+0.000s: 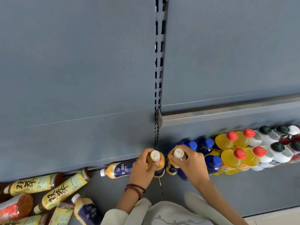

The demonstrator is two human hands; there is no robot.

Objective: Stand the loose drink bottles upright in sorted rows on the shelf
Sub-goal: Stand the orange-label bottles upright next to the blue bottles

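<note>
Both forearms enter from bottom centre of the frame, in pale sleeves, wrists bare. Left hand (142,169) at lower centre, fingers curled round the shoulder of the left bottle (155,156); bead bracelet (134,190) on that wrist. Right hand (190,164) just right of it, palm down, fingers and thumb gripping the right bottle (178,153) below its cap. Hands close together, not touching.

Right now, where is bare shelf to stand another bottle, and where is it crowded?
Bare grey metal shelf floor runs in front of the upright blue-capped bottles, red-capped yellow bottles and black-capped white bottles, right of the right hand. A smaller strip lies in front of the lying navy-labelled bottle. The lying yellow-labelled tea bottles crowd the lower left.
</note>
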